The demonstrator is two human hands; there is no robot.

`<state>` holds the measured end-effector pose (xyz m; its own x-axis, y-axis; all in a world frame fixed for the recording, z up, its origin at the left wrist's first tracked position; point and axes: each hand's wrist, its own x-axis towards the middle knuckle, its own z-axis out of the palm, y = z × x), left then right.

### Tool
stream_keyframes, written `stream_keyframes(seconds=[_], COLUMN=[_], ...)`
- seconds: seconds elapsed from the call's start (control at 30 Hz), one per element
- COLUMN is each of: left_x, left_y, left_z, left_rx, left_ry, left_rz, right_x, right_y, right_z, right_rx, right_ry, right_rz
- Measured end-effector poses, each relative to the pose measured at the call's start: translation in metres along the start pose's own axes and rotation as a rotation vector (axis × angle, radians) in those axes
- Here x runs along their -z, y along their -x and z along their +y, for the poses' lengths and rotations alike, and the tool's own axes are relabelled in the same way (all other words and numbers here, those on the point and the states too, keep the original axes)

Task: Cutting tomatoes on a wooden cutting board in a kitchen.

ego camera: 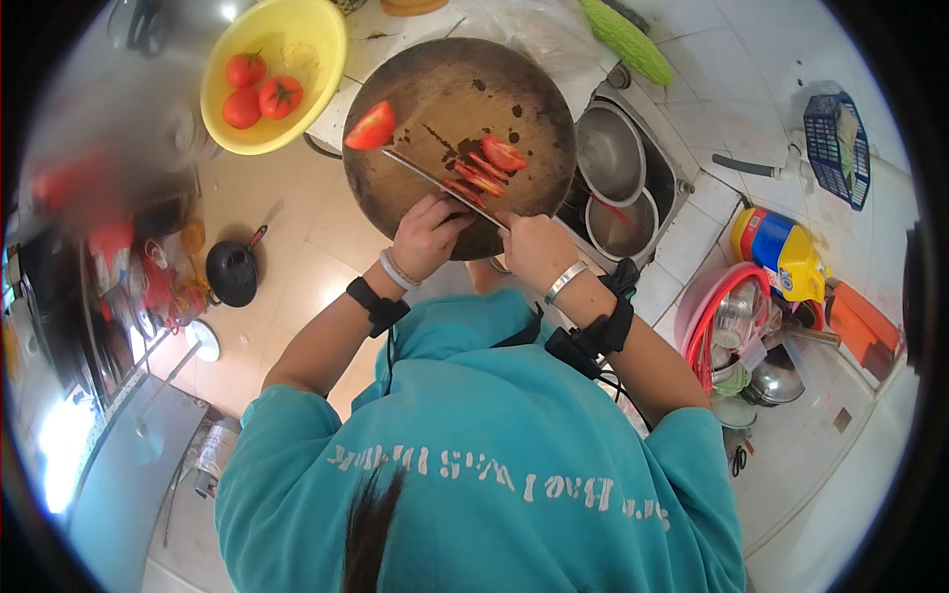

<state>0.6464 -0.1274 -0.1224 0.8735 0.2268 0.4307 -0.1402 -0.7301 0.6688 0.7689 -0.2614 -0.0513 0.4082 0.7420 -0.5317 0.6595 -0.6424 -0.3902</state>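
My right hand (540, 250) grips a kitchen knife (437, 182) at its handle end. The blade points up and left across a round wooden chopping board (437, 74), seen nearly edge-on. On the blade's left side, my left hand (430, 231) rests with bent fingers close to it; whatever may be under the fingertips is hidden. Thin tomato slices (478, 178) lie along the blade's other side, partly covered by it. Just beyond them is a larger cut tomato piece (503, 153). A tomato wedge (371, 126) sits at the board's left edge, near the knife tip.
A yellow plastic bowl (326, 81) holds three whole tomatoes (280, 98) at upper left. Metal basins (611, 152) stand in the sink to the right. A green gourd (626, 41) lies behind it. On the floor at left is a black pan (231, 274).
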Motion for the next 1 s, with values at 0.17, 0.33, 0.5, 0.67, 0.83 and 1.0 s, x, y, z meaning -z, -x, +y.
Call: stream_keyframes(seconds=[0.17, 0.33, 0.5, 0.67, 0.83, 1.0], left_x=[0.001, 0.003, 0.003, 0.003, 0.001, 0.005], left_y=[0.001, 0.001, 0.002, 0.001, 0.001, 0.002], left_z=[-0.001, 0.001, 0.001, 0.002, 0.0, 0.004], left_rx=[-0.015, -0.025, -0.025, -0.025, -0.045, -0.008], left_ry=[-0.016, -0.03, -0.047, -0.046, -0.043, -0.055], left_rz=[0.017, 0.02, 0.033, 0.02, 0.031, -0.019], right_x=[0.002, 0.031, 0.034, 0.009, 0.01, 0.0], right_y=[0.025, 0.051, 0.05, 0.038, 0.033, 0.03], right_z=[0.026, 0.015, 0.012, 0.017, 0.011, 0.014], right_rx=[0.007, -0.066, -0.019, -0.014, -0.054, 0.029], right_ry=[-0.069, -0.048, -0.033, -0.006, -0.025, -0.103], right_rz=[-0.005, -0.043, -0.101, -0.038, -0.069, 0.031])
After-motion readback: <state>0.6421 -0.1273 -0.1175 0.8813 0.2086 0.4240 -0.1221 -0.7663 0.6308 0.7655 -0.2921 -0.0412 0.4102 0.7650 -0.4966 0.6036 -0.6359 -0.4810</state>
